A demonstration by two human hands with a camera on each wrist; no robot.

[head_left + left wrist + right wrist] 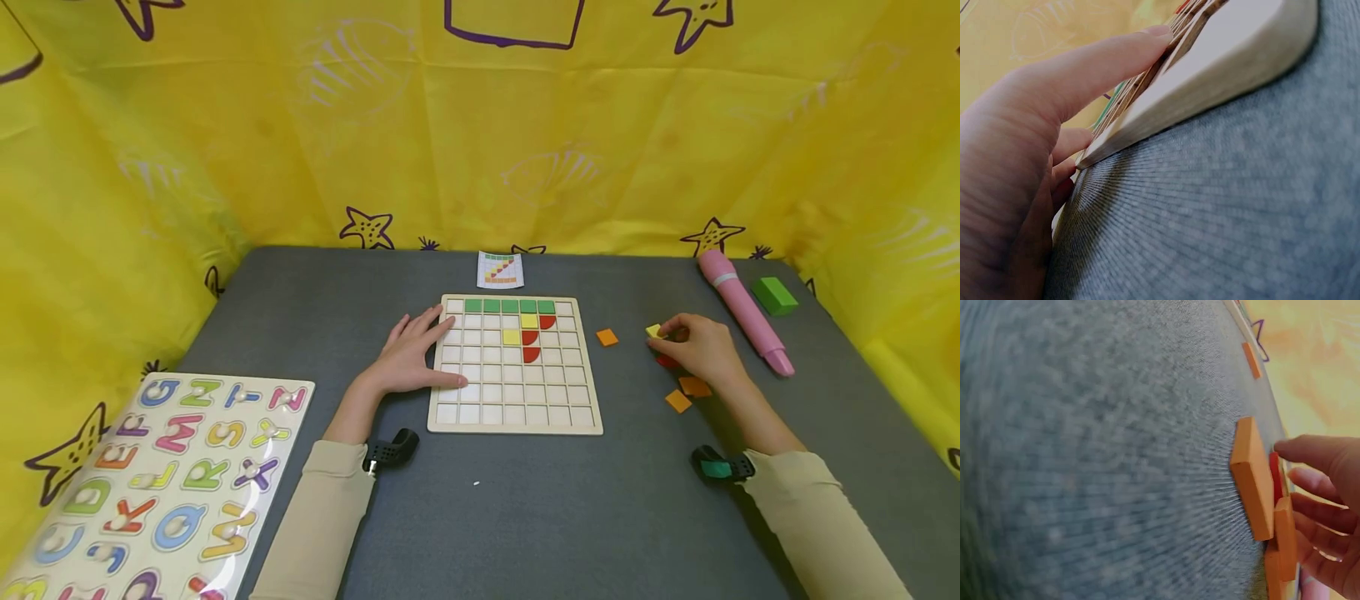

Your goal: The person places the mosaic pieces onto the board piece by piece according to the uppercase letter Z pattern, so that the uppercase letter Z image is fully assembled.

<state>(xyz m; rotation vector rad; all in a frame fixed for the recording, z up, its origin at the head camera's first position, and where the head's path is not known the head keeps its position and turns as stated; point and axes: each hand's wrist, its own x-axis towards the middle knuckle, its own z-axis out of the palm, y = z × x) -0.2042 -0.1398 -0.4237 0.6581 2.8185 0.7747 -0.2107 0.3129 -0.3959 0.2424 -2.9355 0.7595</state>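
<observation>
Step in hand, as judged: fetching a yellow tile for the gridded board. Right hand pinches that tile between thumb and forefinger, off the board's right side; whether it is clear of the table, cannot tell. A loose red piece lies partly under the hand, with two orange tiles nearer the sleeve and a third just beside the board. Left hand grasps nothing: fingers spread at the board's left edge, thumb laid over the cells, apparently steadying it. Board holds five green tiles in its far row, with two yellow squares and three red quarter-rounds below. Picture card behind shows a slanting yellow-and-red band. Judgement: next move calls for keeping the pinch, carrying the tile left over the grid and squaring it to a cell, probably just left of the lowest red quarter-round, without nudging neighbours.
</observation>
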